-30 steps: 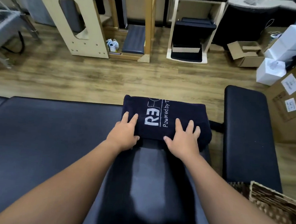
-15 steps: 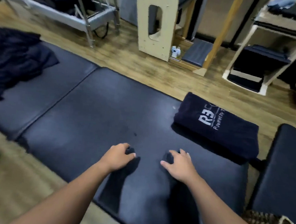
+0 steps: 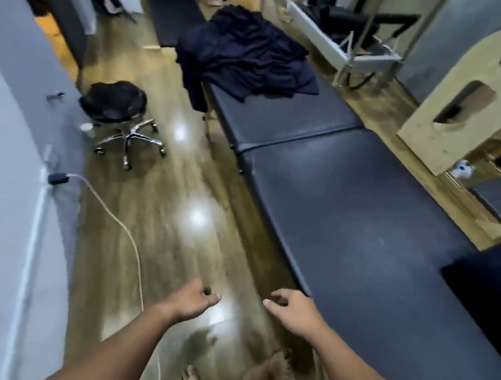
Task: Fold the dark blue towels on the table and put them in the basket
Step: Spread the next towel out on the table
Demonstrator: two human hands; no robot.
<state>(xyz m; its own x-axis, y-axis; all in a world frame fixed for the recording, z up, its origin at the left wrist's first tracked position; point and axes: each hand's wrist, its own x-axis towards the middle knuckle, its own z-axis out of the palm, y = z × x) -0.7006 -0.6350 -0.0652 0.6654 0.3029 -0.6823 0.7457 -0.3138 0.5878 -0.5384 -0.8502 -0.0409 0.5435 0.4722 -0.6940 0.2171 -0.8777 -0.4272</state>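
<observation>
Hands first, seen from your head camera: your left hand point(image 3: 194, 301) hangs at about 6 o'clock over the wooden floor point(image 3: 156, 242), fingers loosely curled and holding nothing. Your right hand point(image 3: 292, 311) sits just to its right, at the near left edge of the padded table point(image 3: 359, 227), fingers also relaxed and bent, grasping nothing. The two hands are near each other but apart.

Up at 12 o'clock, at the far end of the table, lies the heap of dark blue towels point(image 3: 249, 56), crumpled and unfolded, with part of it draping over the table's left edge. At 3 o'clock, cut off by the frame edge, the corner of a folded towel point(image 3: 486, 283) rests on the table's near section.

Off at 10 o'clock a black stool point(image 3: 115, 106) on a chrome wheeled base stands on the floor, well apart from the table. A pale cable point(image 3: 122, 228) runs from the left wall across the floor towards you.
</observation>
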